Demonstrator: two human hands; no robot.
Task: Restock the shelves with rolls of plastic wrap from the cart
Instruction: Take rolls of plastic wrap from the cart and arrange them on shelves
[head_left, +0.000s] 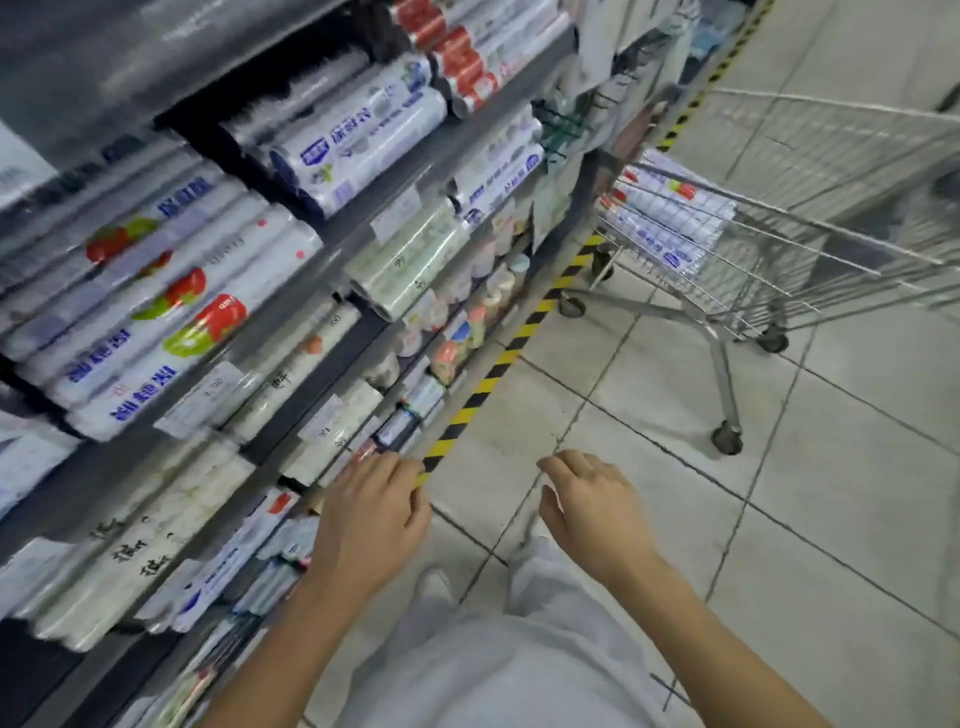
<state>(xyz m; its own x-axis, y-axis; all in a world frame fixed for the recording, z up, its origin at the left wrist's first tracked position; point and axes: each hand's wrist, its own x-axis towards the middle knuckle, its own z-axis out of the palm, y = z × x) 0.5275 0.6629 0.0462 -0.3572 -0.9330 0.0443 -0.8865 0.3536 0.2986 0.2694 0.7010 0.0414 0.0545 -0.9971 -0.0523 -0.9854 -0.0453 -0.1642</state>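
Shelves (363, 218) packed with rolls of plastic wrap (156, 332) fill the left side. At the upper right stands a wire cart (810, 260) holding a pack of rolls (670, 223) with blue print. My left hand (371, 519) hangs in front of the lower shelves, fingers loosely bent, holding nothing. Over the tiled floor, my right hand (592, 506) is also relaxed and holds nothing. Both hands are well short of the cart.
A yellow-and-black striped tape line (493, 374) runs along the foot of the shelving. Small bottles (467, 332) stand on a lower shelf further along. The grey tile floor (779, 519) lies between me and the cart. The view is motion-blurred.
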